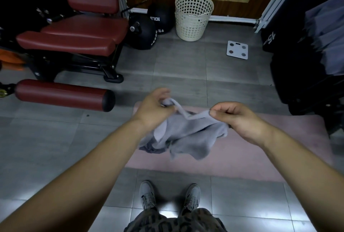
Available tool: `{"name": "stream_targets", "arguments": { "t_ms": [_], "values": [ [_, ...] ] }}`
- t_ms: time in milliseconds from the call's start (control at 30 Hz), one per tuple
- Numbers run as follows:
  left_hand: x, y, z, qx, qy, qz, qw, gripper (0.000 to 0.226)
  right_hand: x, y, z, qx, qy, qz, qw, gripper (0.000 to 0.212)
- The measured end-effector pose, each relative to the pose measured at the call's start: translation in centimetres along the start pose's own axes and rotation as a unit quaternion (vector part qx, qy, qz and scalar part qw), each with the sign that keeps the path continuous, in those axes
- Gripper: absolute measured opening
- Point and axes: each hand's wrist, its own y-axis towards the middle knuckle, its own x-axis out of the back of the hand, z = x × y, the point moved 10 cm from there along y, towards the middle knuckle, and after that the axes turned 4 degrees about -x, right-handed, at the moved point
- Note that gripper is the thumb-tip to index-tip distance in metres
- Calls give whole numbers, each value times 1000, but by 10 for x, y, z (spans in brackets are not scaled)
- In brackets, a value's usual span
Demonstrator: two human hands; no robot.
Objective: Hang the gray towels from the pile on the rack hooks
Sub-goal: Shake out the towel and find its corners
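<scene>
I hold one gray towel (188, 136) in front of me, above a pink mat (242, 149) on the floor. My left hand (154, 110) grips a bunched corner of it, with a thin loop of the towel running past my fingers. My right hand (240, 118) pinches the towel's edge between thumb and fingers. The rest of the cloth sags crumpled between and below both hands. At the right edge several gray towels (327, 34) hang on a dark rack (297, 82); its hooks are not visible.
A red padded gym machine (78, 32) fills the left side, its roller pad (63, 94) close to my left arm. Black medicine balls (147, 32), a cream laundry basket (193, 15) and a white scale (237, 49) stand at the back. My shoes (169, 194) are on gray tiles.
</scene>
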Motion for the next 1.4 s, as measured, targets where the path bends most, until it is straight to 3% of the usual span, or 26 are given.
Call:
{"name": "stream_targets", "arguments": {
  "t_ms": [33, 100, 200, 300, 433, 567, 700, 767, 833, 867, 967, 1033, 1233, 1333, 1400],
  "values": [
    [-13, -4, -7, -18, -6, 54, 998, 54, -5, 3, 3, 1, 8, 0, 1000, 16],
    [-40, -15, -20, -36, -14, 157, 987, 59, -17, 8, 9, 4, 16, -1, 1000, 20],
    [-54, -19, -29, -62, 26, 201, 977, 26, -24, 13, 17, 5, 24, -9, 1000, 28],
    [-38, -9, -30, -66, 22, 149, 986, 9, -14, 12, 17, -2, -27, -24, 999, 25],
    [-19, -2, -28, -42, -47, 84, 994, 11, 6, 7, 8, -23, -120, -36, 992, 36],
    [9, 7, -4, -10, -45, -39, 998, 15, 34, 3, -13, -59, -146, -60, 986, 40],
    [11, 3, 12, 11, -19, -76, 997, 6, 36, 1, -15, -52, -120, -46, 990, 29],
    [-3, 1, 3, -16, -9, -27, 999, 23, 24, 1, -3, -27, -80, -21, 996, 20],
    [-31, -5, -11, -45, -13, 90, 995, 51, 9, 1, 11, -2, -61, 3, 998, 17],
    [-46, -11, -19, -46, -29, 151, 987, 54, 2, 2, 19, 10, -58, 14, 998, 19],
    [-65, -16, -31, -53, -6, 215, 975, 26, -5, 7, 34, 33, -35, 18, 999, 35],
    [-56, -11, -38, -63, 10, 180, 982, 9, -2, 8, 32, 21, -27, 17, 999, 35],
    [-30, -1, -28, -44, -73, 88, 992, 8, 14, 8, 0, -49, -94, 20, 994, 14],
    [-5, 3, -16, -35, -94, -5, 995, 9, 24, 4, -12, -73, -130, 20, 989, 15],
    [1, 4, -8, -17, -72, -23, 997, 9, 27, 0, -15, -73, -126, 21, 989, 15]
  ]
}}
